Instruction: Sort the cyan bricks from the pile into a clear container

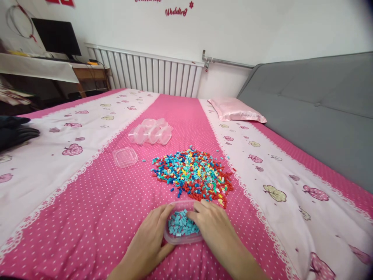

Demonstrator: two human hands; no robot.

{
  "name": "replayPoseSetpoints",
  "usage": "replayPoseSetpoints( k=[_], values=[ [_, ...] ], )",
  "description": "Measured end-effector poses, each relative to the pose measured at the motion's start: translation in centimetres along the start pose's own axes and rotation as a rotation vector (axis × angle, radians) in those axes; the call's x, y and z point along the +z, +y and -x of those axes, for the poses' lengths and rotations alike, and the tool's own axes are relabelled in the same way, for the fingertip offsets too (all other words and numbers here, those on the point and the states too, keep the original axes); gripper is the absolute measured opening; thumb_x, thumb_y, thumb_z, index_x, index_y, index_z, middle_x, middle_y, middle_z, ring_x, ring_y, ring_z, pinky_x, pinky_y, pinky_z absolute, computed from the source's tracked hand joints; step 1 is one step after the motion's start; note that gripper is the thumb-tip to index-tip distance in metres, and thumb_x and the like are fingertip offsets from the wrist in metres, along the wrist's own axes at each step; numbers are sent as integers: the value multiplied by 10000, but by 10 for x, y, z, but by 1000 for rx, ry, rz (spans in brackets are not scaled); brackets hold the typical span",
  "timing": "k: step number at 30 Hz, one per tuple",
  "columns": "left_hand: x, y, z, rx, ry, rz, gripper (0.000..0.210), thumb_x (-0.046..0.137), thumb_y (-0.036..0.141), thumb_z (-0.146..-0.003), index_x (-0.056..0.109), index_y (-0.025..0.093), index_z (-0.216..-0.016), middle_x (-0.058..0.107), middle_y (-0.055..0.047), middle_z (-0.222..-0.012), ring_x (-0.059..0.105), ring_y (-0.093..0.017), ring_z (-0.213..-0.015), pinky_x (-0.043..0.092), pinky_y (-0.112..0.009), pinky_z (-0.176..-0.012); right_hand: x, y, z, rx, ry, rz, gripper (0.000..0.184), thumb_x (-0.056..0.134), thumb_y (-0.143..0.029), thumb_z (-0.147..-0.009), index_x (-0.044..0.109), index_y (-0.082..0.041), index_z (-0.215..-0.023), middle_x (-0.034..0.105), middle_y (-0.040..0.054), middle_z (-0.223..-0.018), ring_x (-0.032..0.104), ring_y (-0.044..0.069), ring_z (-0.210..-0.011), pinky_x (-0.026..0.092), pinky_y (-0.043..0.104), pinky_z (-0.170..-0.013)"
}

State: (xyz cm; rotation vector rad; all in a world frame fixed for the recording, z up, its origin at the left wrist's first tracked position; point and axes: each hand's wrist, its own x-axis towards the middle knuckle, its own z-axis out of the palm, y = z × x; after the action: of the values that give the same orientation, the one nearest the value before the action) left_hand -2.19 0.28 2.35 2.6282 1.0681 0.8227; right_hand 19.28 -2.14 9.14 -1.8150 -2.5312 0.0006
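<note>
A clear plastic container (186,238) sits on the pink bedspread close in front of me, with many light-blue toy bricks (182,223) inside. My left hand (155,229) wraps round its left side, fingers along the far rim and thumb near the front. Against the right side lies my right hand (214,221), its fingers bent over the far right rim and one digit reaching in over the bricks. Whether that hand also has a brick between its fingers is hidden. Just beyond the container spreads a pile of mixed red, blue, yellow and light-blue toy bricks (195,171).
Several more clear containers (151,131) stand grouped further back, and a clear lid (125,157) lies nearer. A pink pillow (236,109) rests by the grey headboard (314,97). Black gloves (17,132) are at the far left. A radiator (145,70) lines the wall.
</note>
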Motion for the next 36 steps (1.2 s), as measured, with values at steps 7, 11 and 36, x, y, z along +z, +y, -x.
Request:
replayPoseSetpoints(
  k=[7, 11, 36],
  values=[
    [0, -1, 0, -1, -17, -9, 715, 658, 260, -861, 302, 211, -1479, 613, -142, -1347, 622, -306, -1201, 546, -461, -999, 7, 2, 3, -20, 44, 7, 130, 690, -211, -904, 752, -294, -982, 719, -8, -963, 629, 228, -941, 454, 330, -733],
    [1, -2, 0, -1, -13, -13, 712, 655, 268, -861, 307, 211, -1480, 613, -144, -1351, 622, -310, -1204, 546, -461, -1000, 8, 4, 3, -28, 63, -2, 124, 680, -189, -908, 750, -282, -950, 721, -8, -949, 626, 217, -909, 440, 325, -720],
    [2, -2, 0, -16, -31, 7, 744, 668, 262, -855, 273, 241, -1486, 598, -149, -1371, 612, -321, -1224, 534, -480, -1010, 2, 4, 1, -38, 25, -15, 126, 669, -161, -912, 755, -239, -960, 715, 38, -939, 619, 215, -903, 446, 319, -716]
  ],
)
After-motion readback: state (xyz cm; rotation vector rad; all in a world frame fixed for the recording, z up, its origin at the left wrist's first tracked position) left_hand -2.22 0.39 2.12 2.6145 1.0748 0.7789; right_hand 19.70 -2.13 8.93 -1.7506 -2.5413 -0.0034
